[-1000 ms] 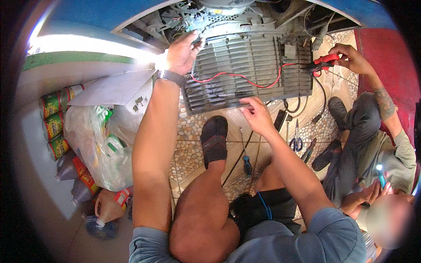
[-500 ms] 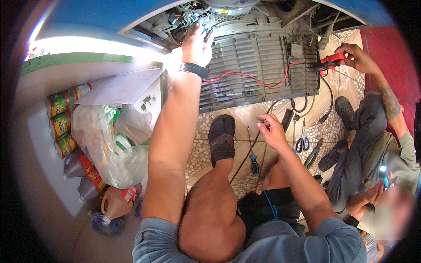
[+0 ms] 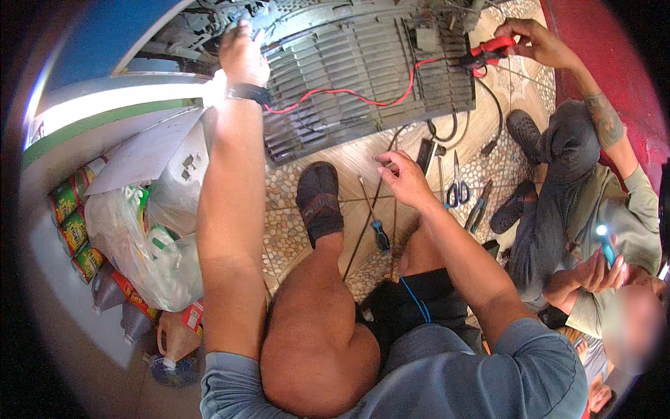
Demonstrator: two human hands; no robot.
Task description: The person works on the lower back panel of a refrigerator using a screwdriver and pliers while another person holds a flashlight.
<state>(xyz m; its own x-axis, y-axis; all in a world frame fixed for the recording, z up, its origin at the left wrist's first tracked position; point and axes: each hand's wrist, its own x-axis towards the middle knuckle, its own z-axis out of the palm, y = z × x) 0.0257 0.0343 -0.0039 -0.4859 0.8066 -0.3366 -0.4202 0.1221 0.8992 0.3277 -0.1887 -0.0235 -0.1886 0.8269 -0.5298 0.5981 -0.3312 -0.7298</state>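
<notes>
My left hand (image 3: 244, 59) reaches into the open base of a blue-sided appliance, its fingertips among white parts and loose wires (image 3: 209, 24). The fingers look drawn in; what they grip is hidden. A red lead (image 3: 335, 92) runs from beneath my left wrist across a slatted grey panel (image 3: 363, 70) to a red and black clamp-like tool (image 3: 488, 54), held by another person's hand (image 3: 541, 42). My right hand (image 3: 407, 180) hovers over the floor with loosely bent fingers, holding nothing. Near it lie a blue-handled screwdriver (image 3: 380, 234), scissors (image 3: 457, 192) and pliers (image 3: 479, 208).
At the right a person crouches, with a lit blue flashlight (image 3: 607, 251) in the other hand. On the left are a plastic bag (image 3: 132, 244), cans (image 3: 73, 230) and bottles (image 3: 178, 339) by a low wall. A black cord (image 3: 499, 119) curls beside the panel.
The whole view has shifted, moving the scene left and up in the picture. My left hand stays at the wires, and my right hand still hovers. The other person's flashlight is raised somewhat.
</notes>
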